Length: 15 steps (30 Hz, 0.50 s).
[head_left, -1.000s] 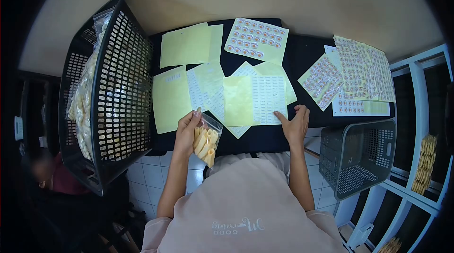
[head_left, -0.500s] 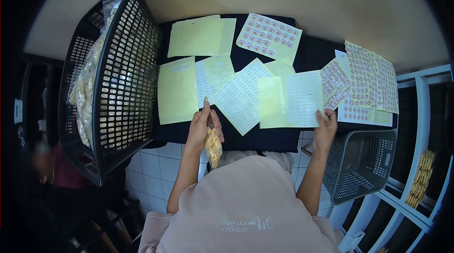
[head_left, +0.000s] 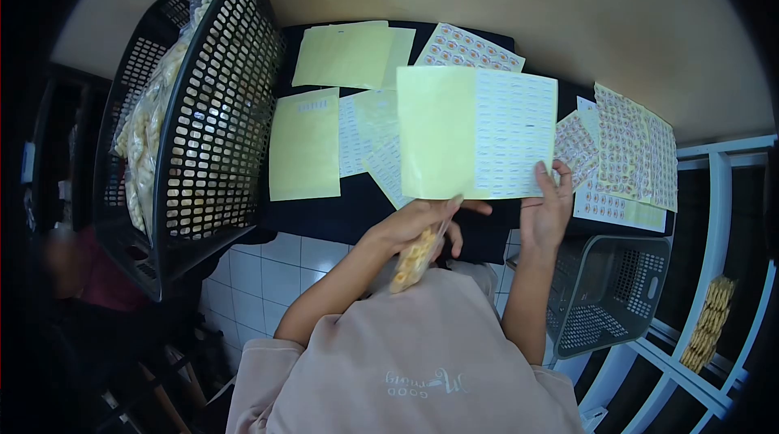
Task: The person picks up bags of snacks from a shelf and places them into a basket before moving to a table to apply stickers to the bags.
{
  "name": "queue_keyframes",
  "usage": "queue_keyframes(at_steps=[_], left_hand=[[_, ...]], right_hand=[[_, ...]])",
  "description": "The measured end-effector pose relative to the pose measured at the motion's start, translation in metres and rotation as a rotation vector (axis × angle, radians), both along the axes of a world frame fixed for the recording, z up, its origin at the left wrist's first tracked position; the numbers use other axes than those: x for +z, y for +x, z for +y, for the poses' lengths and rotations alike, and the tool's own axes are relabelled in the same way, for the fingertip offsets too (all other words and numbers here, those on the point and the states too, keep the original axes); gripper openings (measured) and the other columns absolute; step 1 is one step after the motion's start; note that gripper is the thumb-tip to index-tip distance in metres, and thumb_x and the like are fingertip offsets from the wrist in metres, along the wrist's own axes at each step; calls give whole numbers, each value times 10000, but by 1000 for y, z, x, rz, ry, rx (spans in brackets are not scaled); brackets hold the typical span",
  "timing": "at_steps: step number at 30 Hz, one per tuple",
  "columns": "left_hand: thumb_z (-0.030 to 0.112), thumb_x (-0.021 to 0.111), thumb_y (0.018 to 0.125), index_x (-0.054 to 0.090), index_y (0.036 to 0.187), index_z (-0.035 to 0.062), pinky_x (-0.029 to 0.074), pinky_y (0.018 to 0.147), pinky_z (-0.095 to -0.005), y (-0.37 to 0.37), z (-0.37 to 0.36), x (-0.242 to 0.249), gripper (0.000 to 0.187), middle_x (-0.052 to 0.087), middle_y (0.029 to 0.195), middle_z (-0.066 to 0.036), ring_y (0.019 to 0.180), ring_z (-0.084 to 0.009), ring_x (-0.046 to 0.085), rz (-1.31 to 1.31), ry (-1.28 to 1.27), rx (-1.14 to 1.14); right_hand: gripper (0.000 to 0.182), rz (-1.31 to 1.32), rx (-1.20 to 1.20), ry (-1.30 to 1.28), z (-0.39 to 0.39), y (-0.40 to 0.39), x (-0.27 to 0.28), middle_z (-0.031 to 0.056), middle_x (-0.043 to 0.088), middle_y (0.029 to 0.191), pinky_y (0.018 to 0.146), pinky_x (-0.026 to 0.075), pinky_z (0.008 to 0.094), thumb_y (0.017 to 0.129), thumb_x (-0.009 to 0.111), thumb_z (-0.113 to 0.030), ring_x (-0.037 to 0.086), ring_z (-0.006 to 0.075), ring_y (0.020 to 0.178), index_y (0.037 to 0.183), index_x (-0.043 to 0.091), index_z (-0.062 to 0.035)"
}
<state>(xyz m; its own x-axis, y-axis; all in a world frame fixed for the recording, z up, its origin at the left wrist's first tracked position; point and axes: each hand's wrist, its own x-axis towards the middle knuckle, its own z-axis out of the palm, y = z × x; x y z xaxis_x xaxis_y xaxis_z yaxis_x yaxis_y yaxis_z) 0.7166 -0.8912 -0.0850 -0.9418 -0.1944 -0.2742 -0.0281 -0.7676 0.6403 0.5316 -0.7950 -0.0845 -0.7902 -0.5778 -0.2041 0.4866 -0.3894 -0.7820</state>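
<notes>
Head view, looking down: we see a tall black basket (head_left: 203, 109) of bagged snacks at the left edge of a dark table (head_left: 357, 202) strewn with yellow backing sheets (head_left: 304, 146) and round-sticker sheets (head_left: 625, 142). A smaller grey basket (head_left: 608, 288) sits below the table's right end. Raised above the table, a label sheet (head_left: 479, 133) is pinched at its lower right corner by our right hand (head_left: 545, 211). Our left hand (head_left: 414, 219) touches the sheet's lower edge while clasping a small snack bag (head_left: 414, 259).

Pale pink top (head_left: 422, 353), white "GOOD" script logo, bare forearms
</notes>
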Motion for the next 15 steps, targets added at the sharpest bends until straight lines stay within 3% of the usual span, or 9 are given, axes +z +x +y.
queue_keyframes(at_steps=[2, 4, 5, 7, 8, 10, 11, 13, 15], left_hand=[[343, 537, 949, 446, 1293, 0, 528, 484, -287, -6, -5, -1, 495, 600, 1078, -172, 584, -204, 634, -64, 28, 64], [329, 563, 934, 464, 1264, -33, 526, 480, -253, -11, -9, -2, 500, 608, 1107, -169, 716, -180, 651, -375, -14, 164], [329, 563, 934, 464, 1264, -33, 526, 480, -253, -14, -7, -3, 500, 608, 1107, -169, 716, -180, 651, -375, -13, 160], [217, 606, 922, 532, 1177, -8, 537, 706, -291, -23, 0, -6, 348, 627, 1047, -128, 821, -174, 643, -274, -118, 450], [181, 606, 921, 544, 1157, -12, 515, 781, -293, -27, 3, -3, 311, 636, 1011, -108, 887, -166, 627, -264, -111, 500], [180, 605, 920, 531, 1190, -13, 502, 810, -301, -31, 8, -8, 340, 629, 1048, -106, 926, -169, 617, -243, -220, 484], [180, 604, 920, 518, 1223, -15, 488, 839, -309, -33, 9, -10, 370, 621, 1085, -104, 964, -171, 607, -220, -330, 474], [181, 604, 921, 530, 1215, -7, 476, 855, -301, -36, 12, -13, 356, 614, 1100, -90, 991, -155, 588, -271, -359, 414], [182, 604, 922, 546, 1194, -5, 467, 857, -291, -42, 17, -22, 335, 615, 1092, -81, 1005, -136, 573, -284, -447, 429]], right_hand=[[273, 13, 8, 16, -4, 9, -3, 179, 613, 1042, 839, 507, 339, 875, 589, 23, 610, 193, 953, 1078, 416, -37], [285, 26, 11, 49, -6, 13, -5, 180, 615, 1040, 811, 504, 321, 874, 592, 24, 600, 173, 945, 1080, 403, -31], [285, 26, 8, 51, -5, 13, -11, 180, 615, 1040, 811, 504, 321, 874, 592, 24, 600, 173, 945, 1080, 403, -31], [335, 276, -85, 264, -6, 15, -18, 128, 623, 1003, 739, 487, 295, 848, 623, 15, 584, 175, 867, 1112, 421, -28], [335, 276, -88, 264, -5, 18, -14, 128, 623, 1003, 739, 487, 295, 848, 623, 15, 584, 175, 867, 1112, 421, -28], [275, 931, -270, 735, -1, 26, -2, 83, 624, 908, 658, 452, 276, 805, 666, -2, 550, 175, 783, 1041, 525, -15], [275, 933, -266, 731, 3, 26, -1, 83, 624, 908, 658, 452, 276, 805, 666, -2, 550, 175, 783, 1041, 525, -15], [151, 1037, -4, 707, 13, 27, 1, 69, 610, 829, 602, 430, 276, 773, 693, -14, 526, 180, 733, 899, 610, -7], [91, 1031, 30, 686, 11, 37, 7, 82, 615, 816, 599, 438, 274, 771, 700, -15, 556, 167, 739, 821, 628, 13]])
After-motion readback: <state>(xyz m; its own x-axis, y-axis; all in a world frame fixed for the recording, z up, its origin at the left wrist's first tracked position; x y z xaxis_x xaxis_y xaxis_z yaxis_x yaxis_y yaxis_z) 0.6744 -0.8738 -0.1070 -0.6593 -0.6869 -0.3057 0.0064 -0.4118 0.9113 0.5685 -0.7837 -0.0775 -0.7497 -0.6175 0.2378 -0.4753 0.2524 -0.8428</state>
